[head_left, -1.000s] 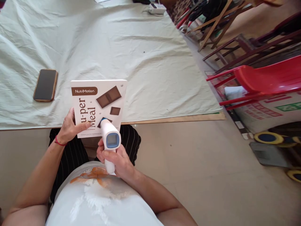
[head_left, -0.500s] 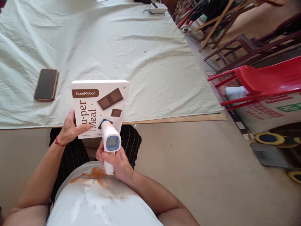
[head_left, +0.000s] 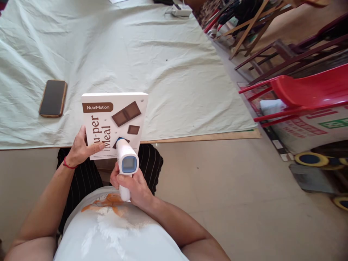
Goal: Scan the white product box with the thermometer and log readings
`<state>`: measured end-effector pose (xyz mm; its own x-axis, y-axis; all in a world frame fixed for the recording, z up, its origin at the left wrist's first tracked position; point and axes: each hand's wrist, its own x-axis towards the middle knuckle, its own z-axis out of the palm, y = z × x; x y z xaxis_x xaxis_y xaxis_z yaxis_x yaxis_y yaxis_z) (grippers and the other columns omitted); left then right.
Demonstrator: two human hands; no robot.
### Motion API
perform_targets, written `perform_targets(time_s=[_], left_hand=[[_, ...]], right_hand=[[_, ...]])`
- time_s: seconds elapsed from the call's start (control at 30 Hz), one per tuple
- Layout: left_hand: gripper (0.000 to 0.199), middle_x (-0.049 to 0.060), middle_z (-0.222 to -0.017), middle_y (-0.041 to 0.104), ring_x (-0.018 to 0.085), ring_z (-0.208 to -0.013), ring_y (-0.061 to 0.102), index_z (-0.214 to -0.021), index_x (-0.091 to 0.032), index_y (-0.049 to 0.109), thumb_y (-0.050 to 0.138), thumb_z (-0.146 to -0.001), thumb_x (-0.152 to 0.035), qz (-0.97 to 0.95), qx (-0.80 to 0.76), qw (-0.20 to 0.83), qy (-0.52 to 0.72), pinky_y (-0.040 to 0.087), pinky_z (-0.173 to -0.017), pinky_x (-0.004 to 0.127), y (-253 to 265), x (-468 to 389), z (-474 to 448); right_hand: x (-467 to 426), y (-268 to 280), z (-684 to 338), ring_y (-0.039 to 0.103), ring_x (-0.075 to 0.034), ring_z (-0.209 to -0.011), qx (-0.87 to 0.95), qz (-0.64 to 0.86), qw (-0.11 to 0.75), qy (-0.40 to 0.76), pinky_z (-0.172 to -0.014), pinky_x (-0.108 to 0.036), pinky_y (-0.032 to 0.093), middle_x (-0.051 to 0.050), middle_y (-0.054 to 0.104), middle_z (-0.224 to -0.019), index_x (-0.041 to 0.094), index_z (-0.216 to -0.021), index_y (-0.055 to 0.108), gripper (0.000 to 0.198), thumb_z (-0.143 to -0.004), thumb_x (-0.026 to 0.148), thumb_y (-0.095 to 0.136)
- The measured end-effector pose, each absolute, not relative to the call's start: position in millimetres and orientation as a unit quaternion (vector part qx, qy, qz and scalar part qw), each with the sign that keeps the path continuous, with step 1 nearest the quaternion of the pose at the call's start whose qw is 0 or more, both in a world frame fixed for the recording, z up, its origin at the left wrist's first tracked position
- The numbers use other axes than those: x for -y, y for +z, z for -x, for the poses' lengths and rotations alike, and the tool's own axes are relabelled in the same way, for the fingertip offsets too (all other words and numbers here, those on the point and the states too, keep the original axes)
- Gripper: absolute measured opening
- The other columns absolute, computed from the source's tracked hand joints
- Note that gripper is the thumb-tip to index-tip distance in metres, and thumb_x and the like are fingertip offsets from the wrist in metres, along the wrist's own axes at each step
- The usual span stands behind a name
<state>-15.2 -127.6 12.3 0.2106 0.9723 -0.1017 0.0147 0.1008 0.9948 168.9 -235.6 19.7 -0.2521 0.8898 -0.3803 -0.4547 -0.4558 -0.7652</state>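
Note:
Gripped at its lower left edge by my left hand [head_left: 85, 146], a white box [head_left: 119, 103] with brown lettering and pictured chocolate pieces stands upright over the table's front edge. My left thumb lies across its printed face; the fingers behind it are hidden. My right hand [head_left: 136, 186] is wrapped round the handle of a white infrared thermometer [head_left: 125, 150]. The thermometer's blue-rimmed screen faces me, and its blue front end points at the lower part of the box. I cannot tell whether the two touch.
A phone [head_left: 53, 98] lies on the pale tablecloth [head_left: 168, 87] to the left. At the table's far end is a small white device [head_left: 181, 11]. On the right stand a red plastic chair [head_left: 307, 90], a wooden folding frame [head_left: 250, 29] and a printed white sack [head_left: 307, 132].
Both hands, the box and the thermometer keep nearly the same pose. The whole view has shifted very slightly.

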Motion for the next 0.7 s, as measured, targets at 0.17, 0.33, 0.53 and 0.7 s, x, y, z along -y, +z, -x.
perform_targets(time_s=[0.17, 0.33, 0.53, 0.7], left_hand=[[0.071, 0.012, -0.109, 0.078, 0.035, -0.101, 0.074, -0.113, -0.015, 0.065, 0.098, -0.06, -0.051, -0.526, -0.474, 0.572, 0.414, 0.061, -0.089, 0.049, 13.0, 127.9, 15.2], [0.069, 0.011, -0.109, 0.079, 0.035, -0.101, 0.075, -0.11, -0.017, 0.065, 0.098, -0.06, -0.051, -0.523, -0.466, 0.577, 0.42, 0.063, -0.09, 0.049, 14.7, 128.0, 13.5], [0.071, 0.011, -0.109, 0.078, 0.035, -0.101, 0.075, -0.11, -0.017, 0.065, 0.099, -0.058, -0.052, -0.52, -0.473, 0.571, 0.423, 0.062, -0.089, 0.049, 13.3, 127.6, 14.4], [0.075, 0.013, -0.11, 0.077, 0.035, -0.099, 0.075, -0.113, -0.016, 0.065, 0.098, -0.059, -0.056, -0.524, -0.488, 0.563, 0.412, 0.061, -0.087, 0.05, 11.9, 127.1, 16.3]], right_hand=[[234.9, 21.1, -168.7, 0.039, -0.01, -0.053, 0.264, 0.416, 0.448, 0.746, -0.055, -0.03, 0.029, 0.005, 0.053, -0.058, 0.024, -0.074, 0.053, 0.04, -0.066, 0.049, 0.083], [233.9, 24.1, -169.1, 0.039, -0.01, -0.054, 0.274, 0.416, 0.445, 0.744, -0.055, -0.03, 0.029, 0.005, 0.053, -0.057, 0.024, -0.073, 0.053, 0.034, -0.068, 0.045, 0.08], [232.8, 23.9, -168.1, 0.039, -0.01, -0.052, 0.266, 0.412, 0.452, 0.745, -0.053, -0.029, 0.028, 0.006, 0.052, -0.056, 0.024, -0.07, 0.054, 0.031, -0.066, 0.042, 0.079], [232.6, 23.3, -168.3, 0.041, -0.011, -0.053, 0.274, 0.414, 0.448, 0.744, -0.054, -0.029, 0.03, 0.005, 0.054, -0.057, 0.024, -0.071, 0.055, 0.033, -0.067, 0.044, 0.08]])
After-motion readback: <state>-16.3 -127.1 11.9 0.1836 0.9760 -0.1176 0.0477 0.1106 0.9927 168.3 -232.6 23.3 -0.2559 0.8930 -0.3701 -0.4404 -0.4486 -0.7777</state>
